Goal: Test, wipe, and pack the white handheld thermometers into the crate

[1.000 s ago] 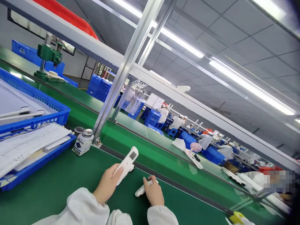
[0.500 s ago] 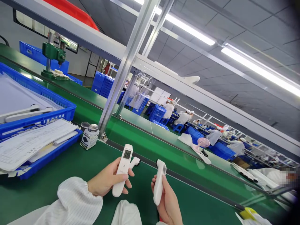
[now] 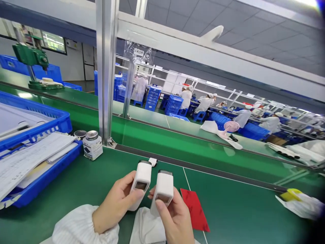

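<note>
My left hand [image 3: 118, 200] is closed around a white handheld infrared thermometer [image 3: 142, 173], its dark-capped head pointing away and its small screen facing me. A second white thermometer [image 3: 164, 184] is gripped in my right hand [image 3: 177, 218], side by side with the first and a small gap apart. Each thumb rests by the screen, and no reading is legible. Behind the left thermometer, part of another white device [image 3: 153, 161] with a dark end lies on the green table. Below both hands is a white cloth [image 3: 147, 228].
A red sheet [image 3: 195, 210] lies right of my right hand. To the left stand a white bottle [image 3: 92, 147] with a metal cap and a blue tray [image 3: 48, 179] of papers. A metal post [image 3: 106, 74] rises behind. People in white work in the distance.
Both thermometers have tilted so their heads point forward, and they have come closer together. The view has levelled and shifted, showing the red sheet. The left screen's digits no longer show.
</note>
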Action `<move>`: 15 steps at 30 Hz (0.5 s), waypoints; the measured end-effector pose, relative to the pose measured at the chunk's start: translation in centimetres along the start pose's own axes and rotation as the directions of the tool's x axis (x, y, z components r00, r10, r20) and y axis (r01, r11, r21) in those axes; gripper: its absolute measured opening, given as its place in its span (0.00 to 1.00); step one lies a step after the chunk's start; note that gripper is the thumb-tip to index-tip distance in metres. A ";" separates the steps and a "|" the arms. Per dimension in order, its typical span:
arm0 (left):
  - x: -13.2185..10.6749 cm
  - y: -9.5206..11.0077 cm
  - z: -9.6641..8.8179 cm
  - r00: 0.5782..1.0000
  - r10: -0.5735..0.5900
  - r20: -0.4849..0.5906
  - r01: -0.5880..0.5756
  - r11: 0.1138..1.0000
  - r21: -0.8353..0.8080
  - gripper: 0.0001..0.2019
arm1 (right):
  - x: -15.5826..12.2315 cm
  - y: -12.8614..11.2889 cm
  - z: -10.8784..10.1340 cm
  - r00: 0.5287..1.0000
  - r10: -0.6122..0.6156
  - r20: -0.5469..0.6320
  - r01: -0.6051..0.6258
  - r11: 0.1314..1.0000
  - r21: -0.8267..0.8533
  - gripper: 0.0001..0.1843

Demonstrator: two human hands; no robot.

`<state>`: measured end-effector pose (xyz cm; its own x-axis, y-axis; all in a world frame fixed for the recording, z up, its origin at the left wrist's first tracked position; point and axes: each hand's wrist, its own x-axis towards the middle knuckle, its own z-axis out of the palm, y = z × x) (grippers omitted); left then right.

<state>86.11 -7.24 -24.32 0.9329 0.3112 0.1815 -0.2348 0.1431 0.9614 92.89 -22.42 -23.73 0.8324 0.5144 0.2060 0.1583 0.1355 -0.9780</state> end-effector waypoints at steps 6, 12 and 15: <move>-0.3 -0.2 0.0 0.992 0.049 0.118 -0.047 0.999 -0.013 0.11 | -0.4 0.6 -0.2 0.997 -0.074 -0.012 0.075 0.997 0.022 0.17; -0.3 0.4 0.2 0.992 -0.005 0.123 0.000 0.999 0.042 0.13 | -0.4 -0.3 0.1 0.996 -0.035 -0.087 0.034 0.999 -0.018 0.18; -0.3 0.7 0.2 0.994 0.012 0.111 -0.020 0.997 0.076 0.13 | -0.4 -0.6 0.2 0.995 -0.037 -0.089 0.035 0.999 -0.022 0.17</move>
<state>85.74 -7.39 -23.62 0.9546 0.2069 0.2144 -0.2321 0.0653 0.9705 92.30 -22.52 -23.25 0.8698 0.4320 0.2386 0.1992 0.1352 -0.9706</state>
